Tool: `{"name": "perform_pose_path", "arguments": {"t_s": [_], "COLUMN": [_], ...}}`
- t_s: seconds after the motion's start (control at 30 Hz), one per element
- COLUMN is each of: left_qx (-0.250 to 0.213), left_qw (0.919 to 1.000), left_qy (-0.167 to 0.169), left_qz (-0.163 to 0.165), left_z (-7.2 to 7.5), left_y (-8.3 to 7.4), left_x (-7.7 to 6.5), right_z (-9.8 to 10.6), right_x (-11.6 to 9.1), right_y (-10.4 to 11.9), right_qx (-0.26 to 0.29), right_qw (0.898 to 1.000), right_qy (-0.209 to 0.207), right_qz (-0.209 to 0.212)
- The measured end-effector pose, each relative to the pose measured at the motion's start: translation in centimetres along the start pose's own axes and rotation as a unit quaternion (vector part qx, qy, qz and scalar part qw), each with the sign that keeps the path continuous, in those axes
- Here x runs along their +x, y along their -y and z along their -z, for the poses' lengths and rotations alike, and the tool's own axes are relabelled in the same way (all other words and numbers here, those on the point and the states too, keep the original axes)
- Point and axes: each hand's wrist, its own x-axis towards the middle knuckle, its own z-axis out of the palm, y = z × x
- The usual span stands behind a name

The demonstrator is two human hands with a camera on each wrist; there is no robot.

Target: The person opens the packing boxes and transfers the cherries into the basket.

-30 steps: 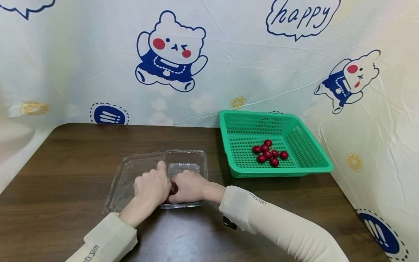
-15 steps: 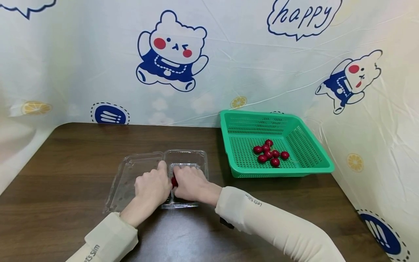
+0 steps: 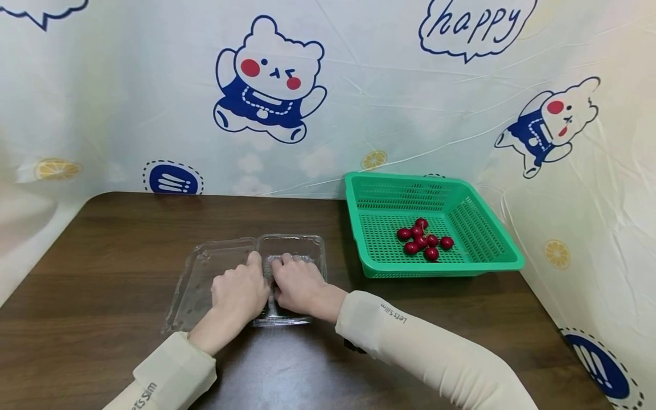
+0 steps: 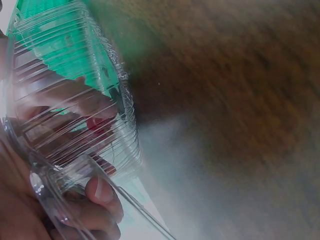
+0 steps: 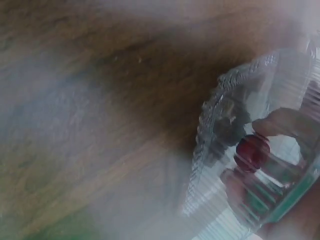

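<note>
A clear plastic clamshell box (image 3: 318,250) lies unfolded on the table, its lid (image 3: 197,273) spread to the left. My left hand (image 3: 238,293) grips the box at the hinge side; in the left wrist view its curled fingers (image 4: 102,200) show behind the clear plastic. My right hand (image 3: 299,287) reaches down inside the box. Through the ribbed wall in the right wrist view, a dark red cherry (image 5: 252,152) sits between the right thumb and fingertips, pinched near the bottom. In the head view that cherry is hidden under the hands.
To the right at the back stands a green plastic basket (image 3: 435,266) with several cherries (image 3: 421,242) clustered on its floor. The brown wooden table (image 3: 128,245) runs back to a printed cloth wall (image 3: 379,102), which also encloses the right side.
My right hand has shifted slightly back and deeper into the box, and the cherry seen between the hands is now covered. The left hand stays where it was.
</note>
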Motion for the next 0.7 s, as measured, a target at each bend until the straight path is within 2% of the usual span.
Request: {"name": "perform_pose_path", "arguments": {"t_s": [0.3,0.7], "left_qx": [0.0,0.003], "left_qw": [1.0,1.0], "left_qy": [0.002,0.004], "left_qz": [0.001,0.001], "left_z": [0.09,0.1], "left_y": [-0.04,0.0], "left_x": [-0.01,-0.03], "right_z": [0.26,-0.11], "right_x": [0.16,0.23], "right_y": [-0.33,-0.88], "right_qx": [-0.017,-0.044], "right_qw": [0.998,0.997], "right_qy": [0.052,0.051], "right_qz": [0.017,0.024]}}
